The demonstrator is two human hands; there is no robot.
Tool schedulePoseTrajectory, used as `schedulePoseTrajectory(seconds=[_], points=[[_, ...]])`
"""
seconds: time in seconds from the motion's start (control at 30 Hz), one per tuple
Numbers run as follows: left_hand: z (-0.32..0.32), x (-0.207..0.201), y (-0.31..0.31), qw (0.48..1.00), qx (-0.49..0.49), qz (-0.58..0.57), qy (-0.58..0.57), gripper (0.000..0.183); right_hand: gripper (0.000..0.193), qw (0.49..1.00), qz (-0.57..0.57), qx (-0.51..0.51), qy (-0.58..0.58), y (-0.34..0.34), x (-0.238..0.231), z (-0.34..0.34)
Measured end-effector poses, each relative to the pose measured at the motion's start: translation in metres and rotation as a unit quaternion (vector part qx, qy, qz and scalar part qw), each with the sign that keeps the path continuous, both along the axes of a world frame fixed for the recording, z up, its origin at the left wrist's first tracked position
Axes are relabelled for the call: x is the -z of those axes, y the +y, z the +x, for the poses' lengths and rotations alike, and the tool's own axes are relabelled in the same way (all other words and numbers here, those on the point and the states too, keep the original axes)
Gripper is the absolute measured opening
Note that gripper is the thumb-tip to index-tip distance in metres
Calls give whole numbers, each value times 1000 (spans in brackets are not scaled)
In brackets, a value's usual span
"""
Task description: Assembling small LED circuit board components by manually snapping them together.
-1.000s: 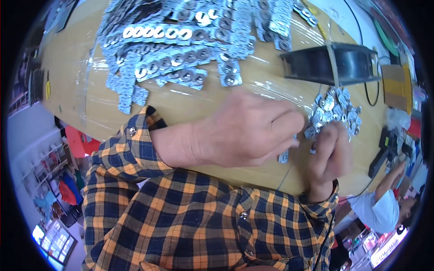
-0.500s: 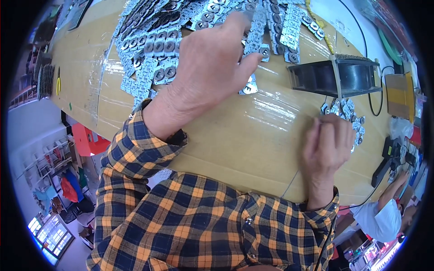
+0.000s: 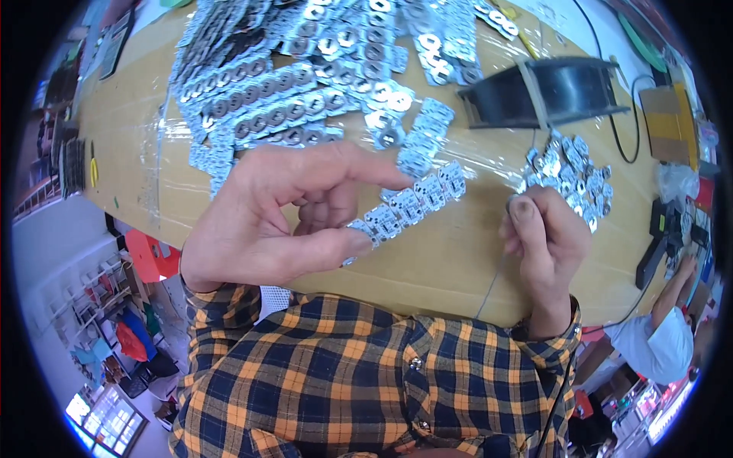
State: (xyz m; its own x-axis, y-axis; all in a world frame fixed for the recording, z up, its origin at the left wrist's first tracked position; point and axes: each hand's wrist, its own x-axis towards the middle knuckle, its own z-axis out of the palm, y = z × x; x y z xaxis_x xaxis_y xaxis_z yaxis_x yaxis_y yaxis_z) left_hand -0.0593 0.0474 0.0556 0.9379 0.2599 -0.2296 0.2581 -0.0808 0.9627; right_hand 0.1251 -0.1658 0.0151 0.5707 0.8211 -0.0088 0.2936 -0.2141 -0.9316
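Observation:
My left hand (image 3: 267, 210) pinches a short strip of small circuit boards (image 3: 408, 208) between thumb and forefinger, holding it tilted above the table. My right hand (image 3: 548, 240) is closed, its thumb pressed against the curled forefinger. What lies in that pinch, if anything, is too small to make out. Just beyond the right hand is a heap of loose small boards (image 3: 573, 172). A large pile of board strips (image 3: 263, 95), many with round metal discs, covers the far left and middle of the table. One strip (image 3: 427, 133) lies apart just beyond the held one.
A black reel-like object (image 3: 576, 91) with a tan band stands on the brown table (image 3: 412, 278) at the far right. A cardboard box (image 3: 668, 122), a cable and black devices (image 3: 655, 259) line the right edge. Yellow-handled pliers (image 3: 94, 172) lie at left. Another person (image 3: 653, 347) sits at lower right.
My left hand has come back from the far pile toward me, now with a strip of boards in its pinch. My right hand has turned thumb-up beside the small heap.

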Motion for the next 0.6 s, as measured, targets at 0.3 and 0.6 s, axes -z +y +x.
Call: schedulePoseTrajectory(seconds=[0.3, 0.6], points=[[18, 20, -13, 992, 77, -94, -44, 45, 29, 974, 40, -20, 221, 0, -5, 6], [20, 21, -14, 988, 75, -130, -40, 43, 24, 973, 65, -86, 205, -7, 0, 14]])
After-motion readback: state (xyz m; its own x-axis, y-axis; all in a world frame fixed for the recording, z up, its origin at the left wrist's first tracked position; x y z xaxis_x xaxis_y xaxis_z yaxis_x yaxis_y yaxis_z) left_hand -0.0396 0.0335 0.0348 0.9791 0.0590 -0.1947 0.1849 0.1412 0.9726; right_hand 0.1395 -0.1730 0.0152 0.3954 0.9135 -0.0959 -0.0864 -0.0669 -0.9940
